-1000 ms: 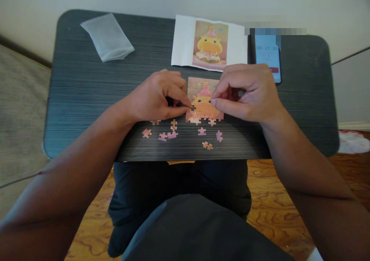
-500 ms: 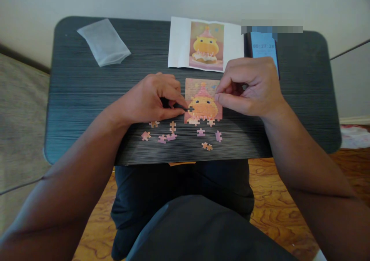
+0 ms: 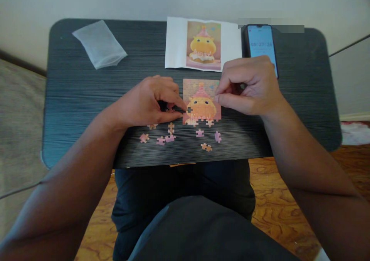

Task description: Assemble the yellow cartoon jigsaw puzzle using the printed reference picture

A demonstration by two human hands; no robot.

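A partly assembled jigsaw (image 3: 201,99) showing a yellow animal in a pink hat lies mid-table. My left hand (image 3: 147,103) rests at its left edge, thumb and forefinger pinched where a small pink piece (image 3: 170,108) shows. My right hand (image 3: 250,87) sits at the puzzle's right edge with fingers curled and thumb pressed to forefinger; what it holds is hidden. Several loose pieces (image 3: 170,132) lie scattered in front of the puzzle.
A printed reference picture (image 3: 202,45) lies behind the puzzle on the dark table (image 3: 75,91). A phone (image 3: 261,41) with a lit timer screen lies at the back right, and a clear plastic bag (image 3: 100,43) at the back left. My lap is below the front edge.
My right hand has drawn back from the puzzle's middle to its right edge. The left hand stays pinched at the left edge. The view has shifted slightly.
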